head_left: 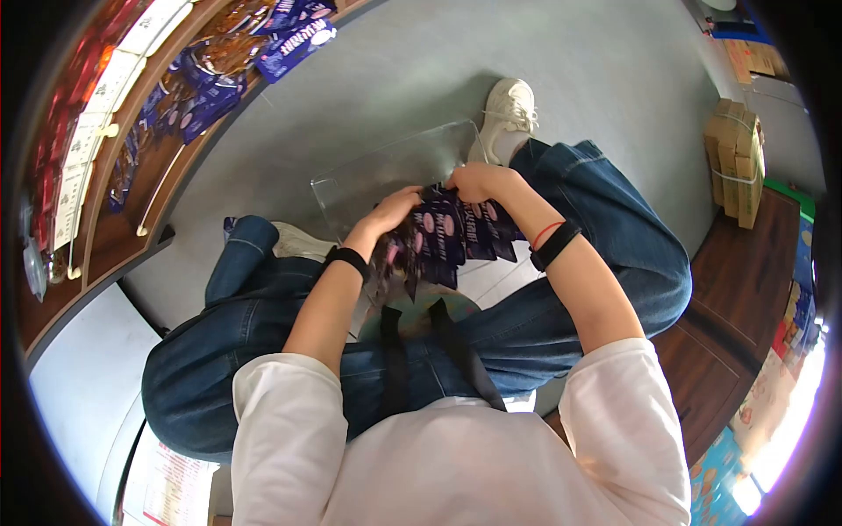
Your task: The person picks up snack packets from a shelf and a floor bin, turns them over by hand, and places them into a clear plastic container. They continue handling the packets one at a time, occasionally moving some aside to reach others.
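Several dark purple snack packets (443, 235) with pink and white print stand in a row between my legs, at the near side of a clear plastic bin (351, 175). My left hand (394, 210) is at the left end of the row, its fingers bent against the packets' upper edge. At the top of the row, my right hand (480, 182) has its fingers closed on a packet's edge. The fingertips of both hands are partly hidden. The bin rests on the grey floor.
A wooden shelf (105, 210) with purple packets (210, 105) curves along the left. Tied cardboard boxes (735, 162) sit by a dark wooden cabinet (715, 359) at the right. My shoes (507, 114) flank the bin.
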A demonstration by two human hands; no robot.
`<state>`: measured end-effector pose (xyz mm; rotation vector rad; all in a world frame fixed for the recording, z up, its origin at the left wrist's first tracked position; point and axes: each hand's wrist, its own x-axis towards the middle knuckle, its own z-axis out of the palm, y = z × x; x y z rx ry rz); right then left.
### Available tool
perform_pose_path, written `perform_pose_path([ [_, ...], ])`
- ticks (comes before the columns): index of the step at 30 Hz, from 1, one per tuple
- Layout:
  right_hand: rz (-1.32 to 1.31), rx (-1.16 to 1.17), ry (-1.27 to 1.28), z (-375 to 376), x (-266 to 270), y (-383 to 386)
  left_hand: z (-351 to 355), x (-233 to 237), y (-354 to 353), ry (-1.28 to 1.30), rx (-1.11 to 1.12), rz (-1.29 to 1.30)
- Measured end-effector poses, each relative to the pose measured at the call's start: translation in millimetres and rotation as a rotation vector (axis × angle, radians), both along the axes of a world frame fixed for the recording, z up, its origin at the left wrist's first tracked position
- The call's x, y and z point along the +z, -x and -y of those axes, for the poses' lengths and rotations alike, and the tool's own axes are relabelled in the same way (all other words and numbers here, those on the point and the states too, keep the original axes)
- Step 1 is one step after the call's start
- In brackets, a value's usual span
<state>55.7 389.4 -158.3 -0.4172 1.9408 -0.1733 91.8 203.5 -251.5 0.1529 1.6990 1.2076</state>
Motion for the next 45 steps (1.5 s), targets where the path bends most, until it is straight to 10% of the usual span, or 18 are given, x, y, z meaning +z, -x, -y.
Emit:
perform_pose_path([
  [4,0.152,0.165,-0.308,10.7,-13.2,9.3,-12.5,-50.9,-19.6,0.039,-0.234,-0.388],
  [6,-0.23,0.001,-0.32,23.3,-0.6,4.6,-19.2,-60.4,-31.6,0.182,-0.158,-0.421],
  [10,-0.587,-0.13,0.166,50.3,14.6,9.7,-7.1,35.4,-6.9,0.346,-0.203,-0.128],
  [14,-0.398,-0.469,0.582,69.1,83.1,42.5,11.1,19.9,15.1,0.391,-0.088,-0.333],
  [20,-0.455,-0.543,0.798,98.7,122.1,78.5,84.9,205.6,91.0,0.175,-0.45,-0.641],
  [24,-0.262,-0.525,0.824,120.6,109.4,74.8,194.3,271.0,106.1,0.161,-0.254,-0.499],
  [32,-0.053,-0.551,0.817,126.7,113.5,67.2,376.5,139.1,32.9,0.426,0.244,-0.312],
  [34,-0.069,-0.546,0.772,123.3,113.6,70.7,367.8,90.8,13.3,0.434,0.139,-0.64],
  [39,-0.038,-0.6,0.664,131.6,122.6,71.3,314.9,39.4,29.3,0.405,-0.049,-0.69],
  [41,-0.023,-0.611,0.667,137.8,124.7,72.8,297.1,49.5,46.2,0.619,-0.184,-0.291],
  [45,-0.021,-0.585,0.666,146.0,123.0,77.4,320.6,1.3,32.0,0.775,-0.317,-0.592],
])
